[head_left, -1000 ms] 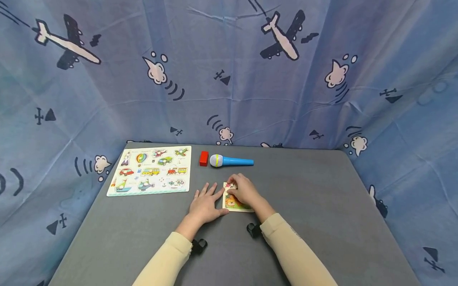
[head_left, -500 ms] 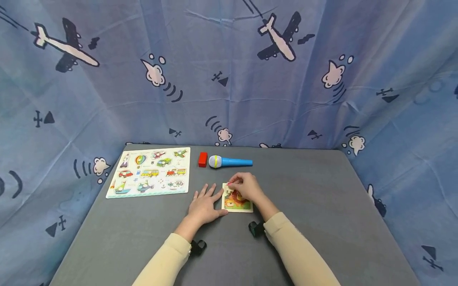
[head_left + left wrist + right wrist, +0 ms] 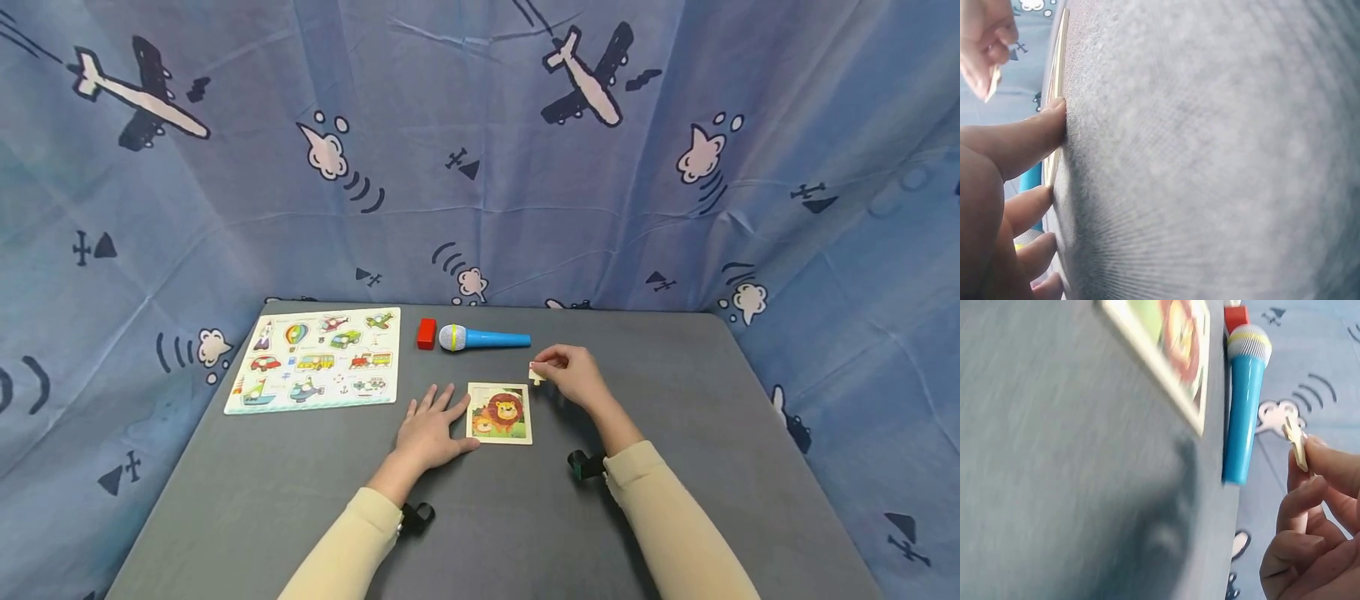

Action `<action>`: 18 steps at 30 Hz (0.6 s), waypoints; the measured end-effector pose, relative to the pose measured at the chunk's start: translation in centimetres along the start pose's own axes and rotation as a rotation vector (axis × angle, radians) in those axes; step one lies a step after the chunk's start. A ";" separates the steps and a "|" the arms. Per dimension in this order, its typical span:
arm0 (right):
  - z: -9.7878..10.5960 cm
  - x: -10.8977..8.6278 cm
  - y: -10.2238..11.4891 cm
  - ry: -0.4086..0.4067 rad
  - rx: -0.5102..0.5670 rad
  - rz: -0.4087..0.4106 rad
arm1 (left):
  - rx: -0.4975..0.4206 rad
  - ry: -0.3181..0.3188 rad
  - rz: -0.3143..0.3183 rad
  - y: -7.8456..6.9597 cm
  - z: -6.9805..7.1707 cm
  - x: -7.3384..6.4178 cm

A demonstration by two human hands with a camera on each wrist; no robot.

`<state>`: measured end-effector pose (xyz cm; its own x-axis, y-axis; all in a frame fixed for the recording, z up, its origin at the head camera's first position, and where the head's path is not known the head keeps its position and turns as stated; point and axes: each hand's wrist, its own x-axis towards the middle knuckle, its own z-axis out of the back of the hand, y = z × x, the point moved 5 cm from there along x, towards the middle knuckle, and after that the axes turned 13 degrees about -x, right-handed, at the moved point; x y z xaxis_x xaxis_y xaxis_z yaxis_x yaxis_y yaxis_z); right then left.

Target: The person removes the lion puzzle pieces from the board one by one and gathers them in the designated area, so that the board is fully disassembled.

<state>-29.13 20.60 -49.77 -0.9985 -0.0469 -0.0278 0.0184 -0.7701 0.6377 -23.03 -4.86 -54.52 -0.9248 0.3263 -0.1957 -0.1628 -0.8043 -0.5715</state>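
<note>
A small square lion puzzle (image 3: 504, 417) lies flat on the grey table, its pale frame around a picture of two lions. My left hand (image 3: 429, 429) rests spread at its left side, thumb and index fingertips at the frame's edge. My right hand (image 3: 576, 375) is raised off the table beyond the puzzle's upper right corner. Between thumb and index finger it pinches a small pale puzzle piece (image 3: 1296, 442), seen nearly edge-on in the right wrist view. In the left wrist view the puzzle frame (image 3: 1059, 69) shows edge-on beside the left thumb.
A blue toy microphone (image 3: 495, 340) with a silver head lies behind the puzzle, beside a red block (image 3: 427, 333). A white vehicle puzzle board (image 3: 258, 400) lies at the back left. Blue printed cloth (image 3: 480, 225) hangs around the table's back and sides.
The right hand has lifted a puzzle piece from the upper left of the lion puzzle and carried it to the right. The left hand stays in place.
</note>
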 end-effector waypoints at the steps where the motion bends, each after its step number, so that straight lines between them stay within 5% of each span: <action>1: 0.2 0.0 -0.5 0.004 -0.007 -0.004 | 0.000 0.001 0.000 0.1 -0.1 0.0; 18: 1.5 0.6 -6.7 0.059 -0.082 -0.079 | -0.005 -0.012 -0.006 0.3 -0.2 0.2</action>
<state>-29.96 26.71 -52.87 -0.9923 -0.0192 -0.1220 -0.0538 -0.8220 0.5669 -23.17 -4.89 -54.90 -0.9280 0.3247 -0.1828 -0.1662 -0.7998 -0.5769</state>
